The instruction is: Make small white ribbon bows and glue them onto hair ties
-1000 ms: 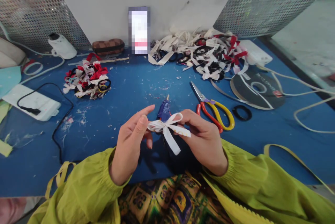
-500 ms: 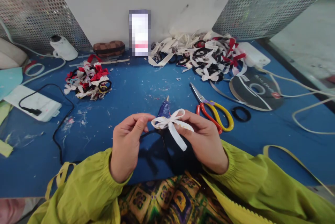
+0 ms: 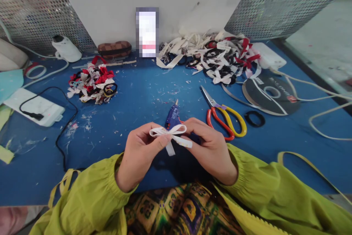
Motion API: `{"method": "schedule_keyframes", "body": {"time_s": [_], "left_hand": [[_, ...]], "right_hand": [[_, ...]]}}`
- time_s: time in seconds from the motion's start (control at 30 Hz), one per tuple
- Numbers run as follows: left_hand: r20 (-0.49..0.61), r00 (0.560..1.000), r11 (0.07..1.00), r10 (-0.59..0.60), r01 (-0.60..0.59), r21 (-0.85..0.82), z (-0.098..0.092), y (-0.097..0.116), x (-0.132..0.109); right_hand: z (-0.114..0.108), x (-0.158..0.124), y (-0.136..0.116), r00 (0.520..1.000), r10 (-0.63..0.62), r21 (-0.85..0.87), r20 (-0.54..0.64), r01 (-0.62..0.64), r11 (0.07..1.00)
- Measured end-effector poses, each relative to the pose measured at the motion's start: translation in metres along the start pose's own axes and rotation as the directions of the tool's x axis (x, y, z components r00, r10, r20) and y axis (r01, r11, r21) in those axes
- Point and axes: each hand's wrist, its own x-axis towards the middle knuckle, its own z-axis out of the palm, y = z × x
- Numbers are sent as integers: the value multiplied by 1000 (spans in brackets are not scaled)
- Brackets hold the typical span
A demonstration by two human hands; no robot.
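Observation:
A white ribbon bow [image 3: 178,130] with loops and hanging tails is held between my two hands, above the front of the blue table. My left hand [image 3: 143,150] pinches it near the centre, the thumb pressed over the knot. At its right side, my right hand [image 3: 210,149] grips the bow between thumb and fingers, close to a loop and a tail. Just behind the bow lies a blue glue gun [image 3: 173,114], nozzle pointing away from me and its rear partly hidden. Scissors [image 3: 224,116] with red and yellow handles lie to the right of my right hand.
A black hair tie [image 3: 255,118] and a dark ribbon spool [image 3: 271,95] lie to the right. Ribbon hair ties form a large pile [image 3: 217,55] at the back and a smaller pile [image 3: 95,83] at left. A white power strip [image 3: 35,106] with a black cable lies farther left.
My left hand has moved right and onto the bow's centre, its thumb now over the knot. The bow has shifted slightly left and turned, and its long tail hangs differently.

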Motion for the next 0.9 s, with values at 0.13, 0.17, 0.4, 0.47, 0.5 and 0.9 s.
{"method": "schedule_keyframes", "body": {"time_s": [0.13,0.17,0.4,0.47,0.5,0.9], "left_hand": [[-20,1000,1000,-10,10,-21,0,0,0],[-19,1000,1000,-14,13,-21,0,0,0],[-20,999,999,-39,38,-39,1,0,0],[-17,999,998,-43,43,-50,2,0,1],[-17,999,998,-43,42,-45,1,0,1],[-82,995,998,-56,56,7,1,1,1]], "right_hand": [[1,0,0,999,-26,-34,21,27,999],[1,0,0,999,-28,-38,22,29,999],[-1,0,1,1000,25,-22,16,-25,999],[0,0,1,1000,18,-10,11,-18,1000],[0,0,1,1000,12,-10,12,-12,1000],[2,-2,1,997,17,-63,74,-12,998]]}}
